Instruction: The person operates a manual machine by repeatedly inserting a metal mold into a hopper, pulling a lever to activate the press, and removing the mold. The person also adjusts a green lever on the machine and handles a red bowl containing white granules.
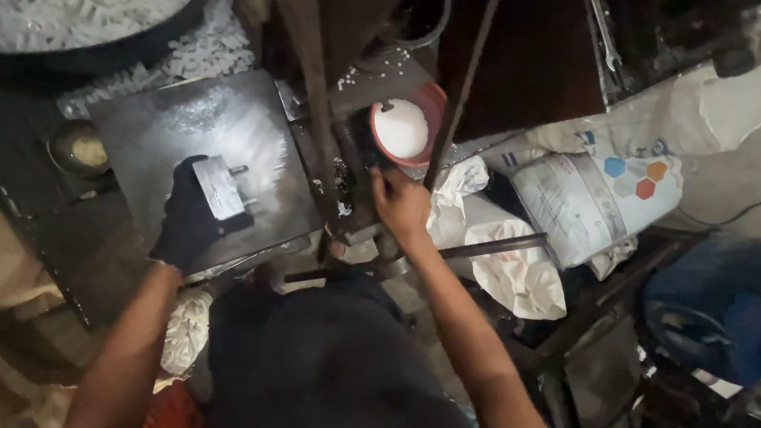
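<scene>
gloved left hand [185,224] on a metal block [219,187]
its fingers hold the block on the dark steel plate [158,130]; the bare right hand [402,205] grips a machine part below the red bowl [406,126].

one metal block [219,187], one red bowl [436,109], one dark plate [167,131], two white sacks [522,272]
</scene>
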